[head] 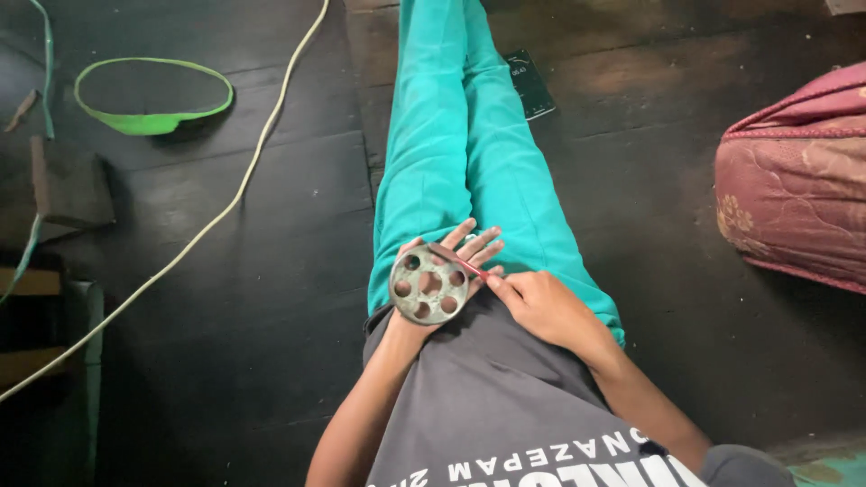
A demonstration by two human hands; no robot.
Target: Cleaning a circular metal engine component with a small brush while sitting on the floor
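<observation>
I sit on a dark wooden floor with my legs in teal trousers point(469, 153) stretched out ahead. My left hand point(460, 248) lies palm up on my lap and holds a round grey metal disc point(429, 285) pierced with several round holes. My right hand point(539, 305) pinches a thin red stick point(469, 267) whose far end rests on the disc's upper right rim. My fingers are closed on the stick.
A black phone point(529, 83) lies on the floor beside my right leg. A green loop strap point(152, 97) and a long pale cable point(225, 203) lie at the left. A maroon cushion point(798, 180) sits at the right. Dark wooden blocks point(68, 185) are at the far left.
</observation>
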